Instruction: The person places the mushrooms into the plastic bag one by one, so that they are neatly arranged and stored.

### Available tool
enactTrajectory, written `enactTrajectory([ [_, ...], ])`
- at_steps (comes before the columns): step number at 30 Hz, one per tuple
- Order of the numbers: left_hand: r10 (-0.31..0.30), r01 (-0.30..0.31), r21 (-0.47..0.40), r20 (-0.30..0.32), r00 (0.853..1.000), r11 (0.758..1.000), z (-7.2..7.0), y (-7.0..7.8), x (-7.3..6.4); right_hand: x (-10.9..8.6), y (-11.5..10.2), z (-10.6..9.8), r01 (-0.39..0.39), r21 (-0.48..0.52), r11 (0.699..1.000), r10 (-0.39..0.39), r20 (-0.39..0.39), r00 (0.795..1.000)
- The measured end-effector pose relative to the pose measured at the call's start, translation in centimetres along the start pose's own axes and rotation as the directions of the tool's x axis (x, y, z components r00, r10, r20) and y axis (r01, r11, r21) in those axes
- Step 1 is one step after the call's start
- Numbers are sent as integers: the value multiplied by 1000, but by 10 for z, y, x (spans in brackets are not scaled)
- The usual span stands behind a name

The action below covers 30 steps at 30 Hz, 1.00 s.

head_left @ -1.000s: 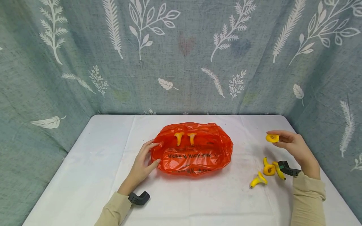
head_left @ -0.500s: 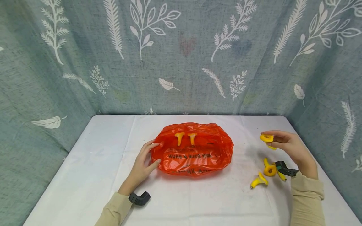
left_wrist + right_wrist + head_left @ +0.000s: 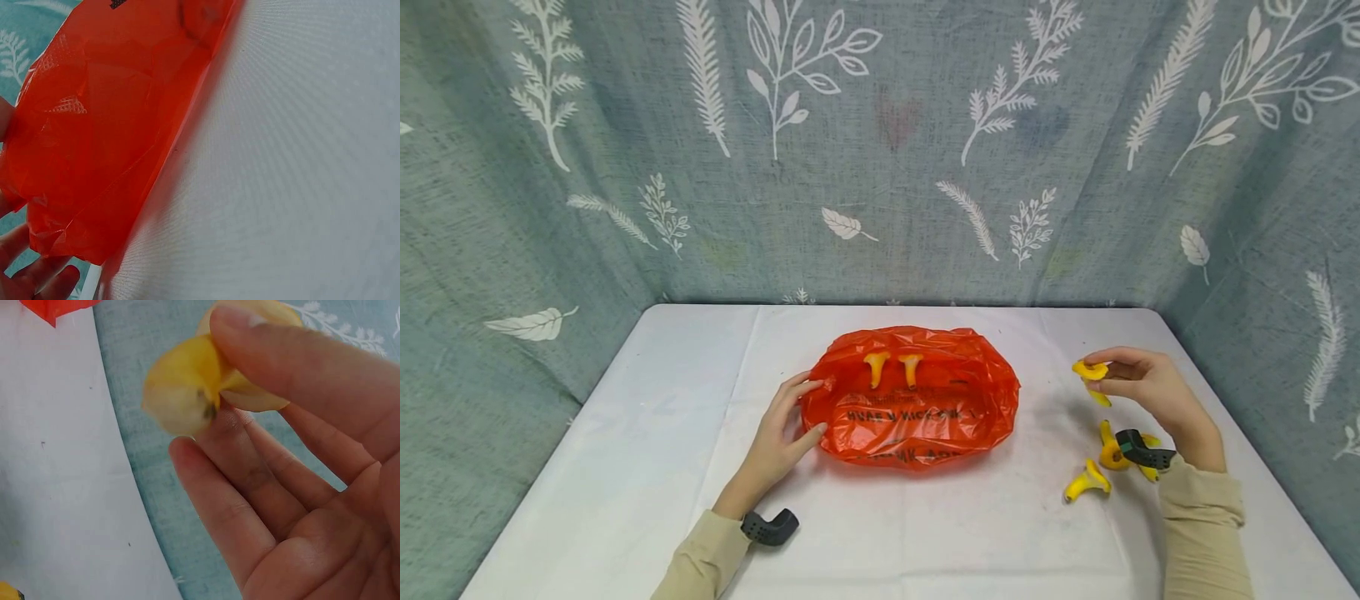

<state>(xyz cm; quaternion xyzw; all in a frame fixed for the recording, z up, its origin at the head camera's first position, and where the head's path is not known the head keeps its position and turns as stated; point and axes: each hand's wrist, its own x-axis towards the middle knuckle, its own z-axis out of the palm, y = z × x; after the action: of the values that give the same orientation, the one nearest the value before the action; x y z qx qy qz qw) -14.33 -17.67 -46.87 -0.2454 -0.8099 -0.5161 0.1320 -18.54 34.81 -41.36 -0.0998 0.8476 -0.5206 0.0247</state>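
Note:
A red plastic bag (image 3: 917, 400) stands open at the middle of the white table, with two chanterelles, one of them (image 3: 876, 368) left of the other (image 3: 911, 369), seen inside against its far wall. My left hand (image 3: 778, 433) holds the bag's left rim, fingers and thumb spread along it; the left wrist view shows the bag's side (image 3: 106, 137) close up. Off to the right, my right hand (image 3: 1150, 392) pinches a yellow chanterelle (image 3: 1092, 372) above the table, its cap up and stem hanging down. The right wrist view shows that chanterelle (image 3: 181, 381) between thumb and fingers.
Below the right hand several chanterelles lie on the white table (image 3: 970, 533); one (image 3: 1087, 481) lies nearest the front, another (image 3: 1111, 454) is partly behind the black wrist camera (image 3: 1144, 450). A patterned grey-green curtain (image 3: 895, 208) encloses the back and sides.
My right hand has moved left toward the bag with the chanterelle, which has turned so its stem shows. My left hand and the bag have stayed put.

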Motion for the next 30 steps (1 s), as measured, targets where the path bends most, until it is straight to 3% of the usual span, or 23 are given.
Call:
enactTrajectory([
  [18,-7,7,7,7,1000,1000,0,-1,0,12,-6,23,-38,115,993,34,39,999],
  [30,-23,23,8,6,1000,1000,0,-1,0,16,-19,36,-43,108,993,35,82,996],
])
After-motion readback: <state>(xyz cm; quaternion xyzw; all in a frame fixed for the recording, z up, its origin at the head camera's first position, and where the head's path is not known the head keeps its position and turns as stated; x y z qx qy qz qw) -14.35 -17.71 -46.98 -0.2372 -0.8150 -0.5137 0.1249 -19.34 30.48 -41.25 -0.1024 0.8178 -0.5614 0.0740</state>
